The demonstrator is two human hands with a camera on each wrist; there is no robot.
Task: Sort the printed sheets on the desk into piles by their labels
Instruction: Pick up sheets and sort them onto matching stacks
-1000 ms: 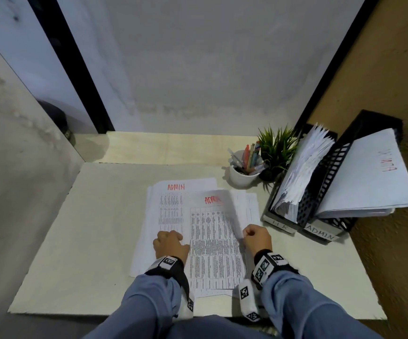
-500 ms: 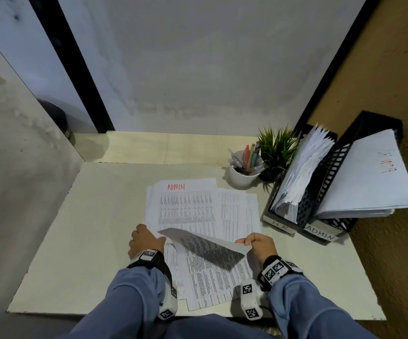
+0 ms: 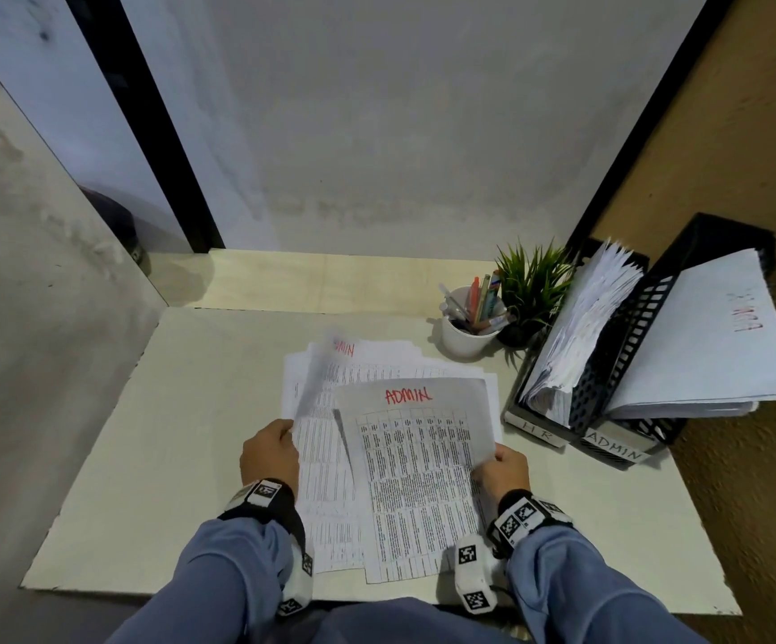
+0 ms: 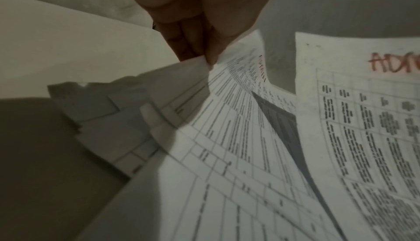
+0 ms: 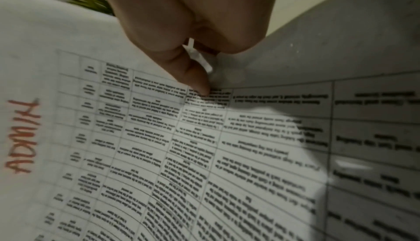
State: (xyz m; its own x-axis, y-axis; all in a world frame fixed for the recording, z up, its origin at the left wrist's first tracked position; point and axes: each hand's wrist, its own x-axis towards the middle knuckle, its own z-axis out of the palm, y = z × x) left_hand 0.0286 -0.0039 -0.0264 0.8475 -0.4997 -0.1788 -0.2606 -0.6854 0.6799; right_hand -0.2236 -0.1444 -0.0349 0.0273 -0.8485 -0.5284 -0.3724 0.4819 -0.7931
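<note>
A loose pile of printed sheets (image 3: 404,362) lies mid-desk. My right hand (image 3: 499,457) pinches the right edge of a raised table sheet (image 3: 416,471) marked ADMIN in red; in the right wrist view the thumb and fingers of that hand (image 5: 204,83) nip the same sheet (image 5: 181,155). My left hand (image 3: 283,439) pinches the left edge of a second ADMIN sheet (image 3: 318,402) and curls it up off the pile. In the left wrist view that hand (image 4: 208,60) grips this sheet (image 4: 238,128) above the pile (image 4: 109,115).
Two black file trays stand at the right, labelled HR (image 3: 537,432) and ADMIN (image 3: 616,450), both holding papers. A white pen cup (image 3: 467,337) and a small green plant (image 3: 532,290) sit behind the pile. The wall (image 3: 725,178) runs along the right.
My right hand lifted the top ADMIN sheet off the pile and now holds it up face-on. My left hand went from resting on the pile to pinching up the sheet beneath.
</note>
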